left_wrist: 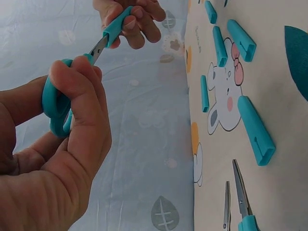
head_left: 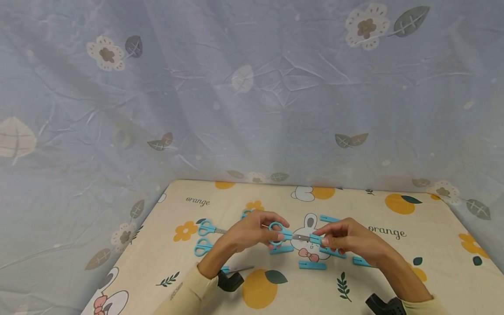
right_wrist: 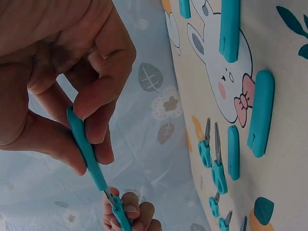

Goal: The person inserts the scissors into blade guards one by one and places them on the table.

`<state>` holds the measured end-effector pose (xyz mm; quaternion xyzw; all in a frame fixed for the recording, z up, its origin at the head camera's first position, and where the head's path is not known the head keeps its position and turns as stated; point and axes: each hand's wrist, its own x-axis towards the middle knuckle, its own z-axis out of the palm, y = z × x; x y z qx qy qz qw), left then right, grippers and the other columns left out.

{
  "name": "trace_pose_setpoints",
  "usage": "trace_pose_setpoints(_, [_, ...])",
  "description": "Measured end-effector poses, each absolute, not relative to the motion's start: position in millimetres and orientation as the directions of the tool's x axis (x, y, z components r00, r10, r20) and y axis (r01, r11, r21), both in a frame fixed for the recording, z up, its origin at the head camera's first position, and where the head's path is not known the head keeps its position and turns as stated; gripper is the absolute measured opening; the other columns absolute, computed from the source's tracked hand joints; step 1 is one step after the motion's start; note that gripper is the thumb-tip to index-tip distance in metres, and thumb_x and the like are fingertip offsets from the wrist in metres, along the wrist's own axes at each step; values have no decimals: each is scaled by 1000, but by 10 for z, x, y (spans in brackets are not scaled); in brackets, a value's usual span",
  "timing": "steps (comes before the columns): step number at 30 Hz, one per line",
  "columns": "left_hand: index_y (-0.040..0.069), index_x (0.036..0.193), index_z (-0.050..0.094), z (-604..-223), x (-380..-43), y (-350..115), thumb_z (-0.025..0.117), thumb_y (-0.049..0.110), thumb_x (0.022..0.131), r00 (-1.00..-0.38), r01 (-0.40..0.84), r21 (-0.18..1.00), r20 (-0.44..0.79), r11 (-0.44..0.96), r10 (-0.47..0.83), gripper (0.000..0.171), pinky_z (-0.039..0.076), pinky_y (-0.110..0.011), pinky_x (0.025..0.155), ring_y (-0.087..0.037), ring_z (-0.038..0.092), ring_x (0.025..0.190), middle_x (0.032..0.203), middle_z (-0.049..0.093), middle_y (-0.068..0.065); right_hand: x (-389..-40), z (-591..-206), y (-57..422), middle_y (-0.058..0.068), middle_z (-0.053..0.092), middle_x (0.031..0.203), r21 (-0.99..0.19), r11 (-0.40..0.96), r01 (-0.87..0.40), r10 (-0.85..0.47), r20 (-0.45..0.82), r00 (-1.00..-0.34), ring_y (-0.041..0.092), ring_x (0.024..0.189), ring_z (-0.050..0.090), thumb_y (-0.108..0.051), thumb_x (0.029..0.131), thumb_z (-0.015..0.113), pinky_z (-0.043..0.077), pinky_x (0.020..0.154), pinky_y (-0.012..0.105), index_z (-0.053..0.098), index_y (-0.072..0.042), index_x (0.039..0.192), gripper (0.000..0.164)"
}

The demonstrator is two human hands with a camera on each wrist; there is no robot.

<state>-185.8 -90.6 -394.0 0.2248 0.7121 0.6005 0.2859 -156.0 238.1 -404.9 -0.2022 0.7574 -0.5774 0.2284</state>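
My left hand (head_left: 250,231) grips a pair of scissors with light blue handles (head_left: 289,235), fingers curled about the finger loops. The metal blades point right, toward my right hand (head_left: 350,239). That hand pinches a blue blade cover (head_left: 315,239) between thumb and fingers. In the right wrist view the cover (right_wrist: 86,149) sits over the blade tips, while a short stretch of metal (right_wrist: 110,197) shows between it and the handles. Both hands are raised above the table. The left wrist view also shows the cover (left_wrist: 118,25) in line with the scissors.
Several loose blue covers lie on the patterned tablecloth (head_left: 260,302), one in front of the hands (head_left: 313,265) and one near the right wrist (head_left: 360,261). Several uncovered scissors (head_left: 206,228) lie to the left, partly behind the left arm. A pale blue curtain (head_left: 252,109) hangs behind the table.
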Motion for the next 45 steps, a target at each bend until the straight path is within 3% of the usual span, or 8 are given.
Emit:
trace_pose_setpoints(7, [1,132,71,-3937,-1878,-887,72,2,100,-738,-9,983,-131,184,662,32,65,-28,74,-13,71,82,94,66,-2,-1593,-4038,2348,-5,61,83,-973,224,-52,-603,-96,-792,11,67,50,-14,108,65,47,58,24,65,13,136,40])
trace_pose_setpoints(16, [1,131,72,-3943,-1888,-854,73,2,100,-734,10,982,-120,187,669,32,65,-29,72,-14,70,78,91,68,-4,-1625,-4069,2305,-2,70,89,-977,208,-43,-619,-98,-779,12,71,53,-13,107,65,47,59,25,65,14,136,39])
trace_pose_setpoints(45, [2,127,75,-3958,-1875,-766,75,0,99,-762,53,973,-105,224,639,28,66,-29,71,-12,71,76,90,67,-4,-1585,-4056,2186,-5,66,80,-960,275,-49,-527,-107,-843,11,67,51,-13,103,72,44,57,24,70,11,132,37])
